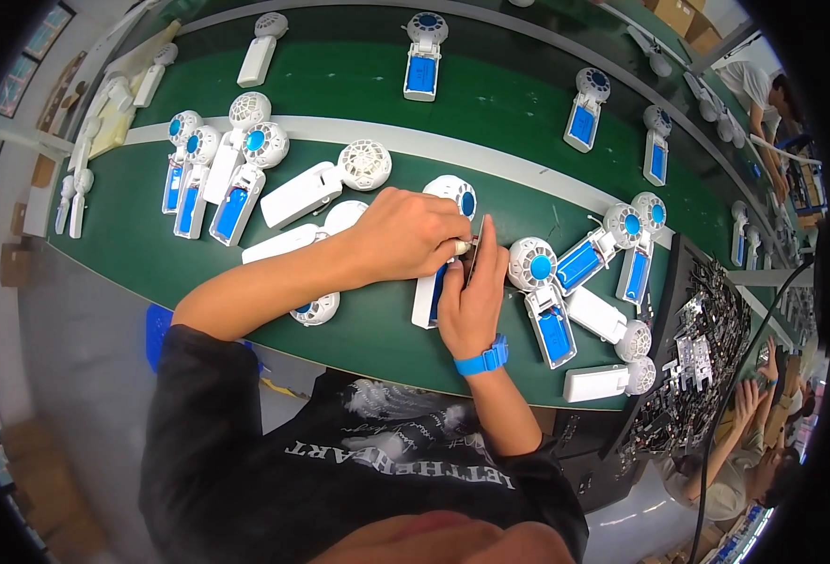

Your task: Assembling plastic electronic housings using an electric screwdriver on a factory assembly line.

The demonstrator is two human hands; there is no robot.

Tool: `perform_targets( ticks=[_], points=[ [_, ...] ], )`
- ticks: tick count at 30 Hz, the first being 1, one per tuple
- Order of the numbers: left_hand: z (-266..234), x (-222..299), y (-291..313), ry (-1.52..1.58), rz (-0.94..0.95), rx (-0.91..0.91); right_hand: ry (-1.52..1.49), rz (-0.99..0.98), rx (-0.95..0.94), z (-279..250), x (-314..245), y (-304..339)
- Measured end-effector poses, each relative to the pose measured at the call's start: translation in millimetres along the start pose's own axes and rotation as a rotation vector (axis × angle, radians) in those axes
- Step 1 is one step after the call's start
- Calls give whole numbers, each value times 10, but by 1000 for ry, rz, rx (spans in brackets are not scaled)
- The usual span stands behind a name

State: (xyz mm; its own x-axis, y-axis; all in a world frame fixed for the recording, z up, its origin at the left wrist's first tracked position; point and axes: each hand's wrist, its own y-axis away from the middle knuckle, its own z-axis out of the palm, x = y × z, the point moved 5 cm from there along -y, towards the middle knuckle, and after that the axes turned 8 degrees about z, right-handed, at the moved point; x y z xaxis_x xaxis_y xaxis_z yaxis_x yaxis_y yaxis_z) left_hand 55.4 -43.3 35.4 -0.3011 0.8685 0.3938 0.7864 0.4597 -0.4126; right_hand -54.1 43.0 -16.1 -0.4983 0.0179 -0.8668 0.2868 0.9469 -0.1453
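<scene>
A white handheld fan [424,303] with a round vented head and a blue battery lies on the green bench beneath my hands, partly covered by them. My left hand [413,233] is closed, its fingertips pinched together over the fan's neck. A small pale bit shows at those fingertips; what they hold is too small to make out. Close against it, my right hand [474,296] has its fingers extended upward, with a thin dark flat piece [475,256] between thumb and fingers. A blue band circles the right wrist.
More white fans [551,324] with exposed blue batteries lie to the right, and others [236,202] to the left. A black tray [673,376] of small dark and metallic parts sits at the right edge. Beyond a pale rail, spaced fans [422,66] lie on a green surface. Other people work at right.
</scene>
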Motion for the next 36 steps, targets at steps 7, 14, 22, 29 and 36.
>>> perform_targets(
  ticks=[7,14,22,29,36],
  points=[
    [23,16,32,-47,41,9,78,14,-4,8,-87,9],
    [-18,63,86,-108,75,-4,180,20,-22,10,-89,32],
    [-52,110,72,-7,61,98,120,10,-234,-133,-28,-11],
    [-101,174,-221,-168,81,-5,-24,40,-262,-152,100,-22],
    [151,-598,-712,103,232,-562,-235,334,-566,-570,81,221]
  ],
)
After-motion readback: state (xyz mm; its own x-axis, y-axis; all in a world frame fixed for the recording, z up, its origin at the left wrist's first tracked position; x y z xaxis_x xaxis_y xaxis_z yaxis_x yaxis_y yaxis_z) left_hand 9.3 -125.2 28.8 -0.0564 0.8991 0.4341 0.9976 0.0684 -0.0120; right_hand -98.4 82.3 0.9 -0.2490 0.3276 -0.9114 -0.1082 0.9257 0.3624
